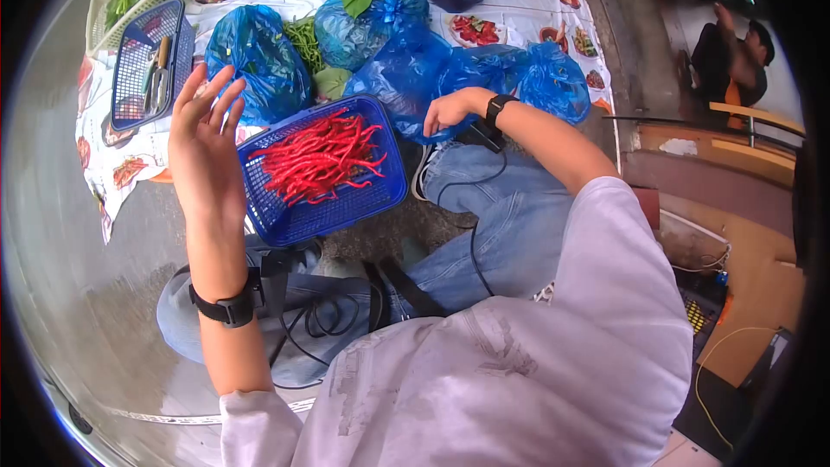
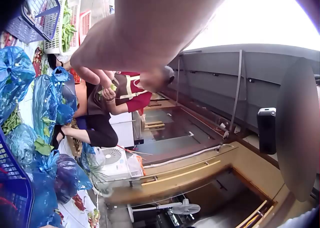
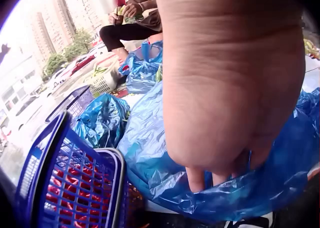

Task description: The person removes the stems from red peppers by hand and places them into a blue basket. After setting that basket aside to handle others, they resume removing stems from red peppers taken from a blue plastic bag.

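Note:
In the head view my left hand (image 1: 207, 151) is raised with its fingers spread, holding nothing, left of a blue plastic basket (image 1: 396, 195). Long red chilli peppers (image 1: 324, 156) lie heaped in that basket, which sits in front of my knees. My right hand (image 1: 456, 110) hangs palm down over the basket's right side, fingers loosely bent. Beneath it spreads a blue plastic bag (image 1: 398, 78). The right wrist view has the fingers (image 3: 195, 179) pointing down, overlapping the bag's crinkled film, with nothing visible in their grasp.
Several more blue bags (image 1: 255, 60) cover the printed cloth (image 1: 104, 138). A blue basket (image 1: 123, 78) holding tools with handles and a cream crate (image 1: 97, 13) of green vegetables stand at the left. Another person (image 2: 112, 105) sits across, handling greens. A cable (image 1: 474, 251) crosses my legs.

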### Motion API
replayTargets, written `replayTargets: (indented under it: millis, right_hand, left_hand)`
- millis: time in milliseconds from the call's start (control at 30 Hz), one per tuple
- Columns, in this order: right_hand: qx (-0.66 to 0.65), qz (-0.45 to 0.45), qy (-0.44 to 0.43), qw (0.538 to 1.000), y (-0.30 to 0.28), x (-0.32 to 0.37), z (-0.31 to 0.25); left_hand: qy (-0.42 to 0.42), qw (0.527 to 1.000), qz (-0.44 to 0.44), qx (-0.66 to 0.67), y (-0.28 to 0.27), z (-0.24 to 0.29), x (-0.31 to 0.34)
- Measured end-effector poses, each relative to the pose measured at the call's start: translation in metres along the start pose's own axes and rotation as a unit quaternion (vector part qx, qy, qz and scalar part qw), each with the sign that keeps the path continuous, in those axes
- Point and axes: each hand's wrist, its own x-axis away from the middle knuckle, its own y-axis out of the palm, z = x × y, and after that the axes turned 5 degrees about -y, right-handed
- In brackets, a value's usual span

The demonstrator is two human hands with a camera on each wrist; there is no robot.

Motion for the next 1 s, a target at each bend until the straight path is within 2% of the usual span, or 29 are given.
replayTargets:
  millis: [33,100,133,167,233,267,300,333,367,433,500,567,633,667,700,767,800,833,867,900,933,967,1000]
  right_hand:
    - [-0.058,-0.011,0.052,0.997,0.001,0.004,-0.010]
    - [-0.012,0.159,0.137,0.978,-0.019,0.013,-0.021]
    - [0.124,0.329,0.140,0.926,-0.023,0.014,-0.013]
    - [0.289,0.419,0.057,0.859,-0.027,0.012,0.013]
    - [0.275,0.309,0.105,0.904,-0.026,0.010,0.020]
    - [0.270,0.310,0.104,0.905,-0.023,0.008,0.023]
    - [0.213,0.142,0.118,0.959,-0.016,0.010,0.015]
    - [0.149,-0.030,0.125,0.980,-0.008,0.016,0.002]
    - [0.147,-0.088,0.123,0.978,0.002,0.029,-0.021]
    - [0.221,-0.120,0.124,0.960,0.019,0.031,-0.020]
    - [0.227,-0.104,0.129,0.960,0.022,0.041,-0.041]
    - [0.232,-0.084,0.134,0.960,0.024,0.055,-0.055]
    - [0.209,-0.045,0.206,0.955,0.026,0.063,-0.056]
    - [0.203,-0.108,0.288,0.929,0.022,0.061,-0.056]
    - [0.192,-0.109,0.286,0.932,0.021,0.062,-0.050]
    - [0.128,-0.109,0.299,0.939,0.020,0.070,-0.037]
    - [0.086,-0.072,0.299,0.948,0.019,0.075,-0.039]
    - [0.040,0.006,0.264,0.964,0.020,0.066,-0.024]
    - [0.165,0.028,0.163,0.972,0.013,0.044,0.001]
    - [0.206,0.078,0.106,0.970,0.009,0.025,0.019]
    - [0.253,0.130,0.053,0.957,0.005,0.007,0.037]
    - [0.216,0.209,0.051,0.952,0.006,0.000,0.043]
    - [0.136,0.256,-0.041,0.956,0.008,0.000,0.046]
  left_hand:
    - [-0.026,1.000,0.002,-0.006,0.002,-0.003,-0.002]
    - [-0.043,0.999,-0.001,-0.005,0.005,-0.010,-0.006]
    - [-0.051,0.999,-0.011,-0.014,0.007,-0.013,-0.006]
    - [-0.057,0.998,-0.022,-0.023,0.008,-0.015,-0.008]
    - [-0.006,0.988,-0.068,-0.136,0.020,-0.026,-0.007]
    - [0.028,0.967,-0.118,-0.226,0.030,-0.034,-0.008]
    - [0.060,0.933,-0.166,-0.312,0.039,-0.044,-0.009]
    - [0.081,0.893,-0.200,-0.394,0.054,-0.054,-0.004]
    - [0.103,0.844,-0.232,-0.472,0.071,-0.066,0.001]
    - [0.213,0.696,-0.313,-0.610,0.098,-0.113,0.000]
    - [0.307,0.588,-0.362,-0.655,0.120,-0.175,-0.011]
    - [0.272,0.464,-0.393,-0.746,0.132,-0.232,-0.033]
    - [0.104,0.399,-0.340,-0.845,0.139,-0.266,-0.056]
    - [0.055,0.364,-0.338,-0.866,0.138,-0.274,-0.066]
    - [0.005,0.325,-0.337,-0.884,0.137,-0.271,-0.072]
    - [0.026,0.294,-0.339,-0.893,0.135,-0.260,-0.070]
    - [0.007,0.286,-0.354,-0.890,0.136,-0.253,-0.068]
    - [0.004,0.284,-0.357,-0.890,0.139,-0.249,-0.065]
    - [0.050,0.306,-0.345,-0.886,0.139,-0.253,-0.060]
    - [0.094,0.328,-0.331,-0.880,0.137,-0.261,-0.055]
    - [0.192,0.330,-0.366,-0.849,0.138,-0.269,-0.054]
    - [0.289,0.329,-0.397,-0.806,0.140,-0.280,-0.055]
    - [0.287,0.331,-0.439,-0.784,0.141,-0.294,-0.056]
